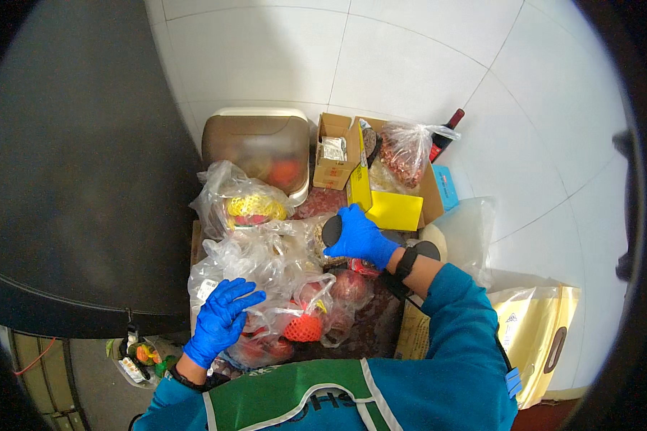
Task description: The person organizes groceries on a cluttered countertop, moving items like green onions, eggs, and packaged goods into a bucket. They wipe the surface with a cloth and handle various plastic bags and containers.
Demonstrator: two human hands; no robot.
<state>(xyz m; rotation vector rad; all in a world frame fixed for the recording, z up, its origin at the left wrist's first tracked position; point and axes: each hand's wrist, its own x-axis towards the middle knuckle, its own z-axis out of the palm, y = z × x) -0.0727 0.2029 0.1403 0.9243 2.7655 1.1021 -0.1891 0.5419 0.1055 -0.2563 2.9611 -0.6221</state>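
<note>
My right hand (360,237), in a blue glove, is closed around a jar with a round black lid (332,230). Pale, grainy contents show under that lid, though the fingers hide much of the jar. My left hand (221,318), also gloved in blue, has its fingers apart and holds nothing. It is over the left edge of a heap of clear plastic bags (248,258), beside a white label (207,290). Close to the bags, red fruit in a foam net (303,327) and more bagged red fruit (350,285) lie on the dark red tabletop (369,328).
A brown-lidded bin (253,145) stands at the back beside a small cardboard box (331,172). Bagged goods fill a yellow-flapped box (393,210) near a wine bottle (447,134). Bagged yellow-netted fruit (256,209) sits left; a gold bag (534,334) stands right.
</note>
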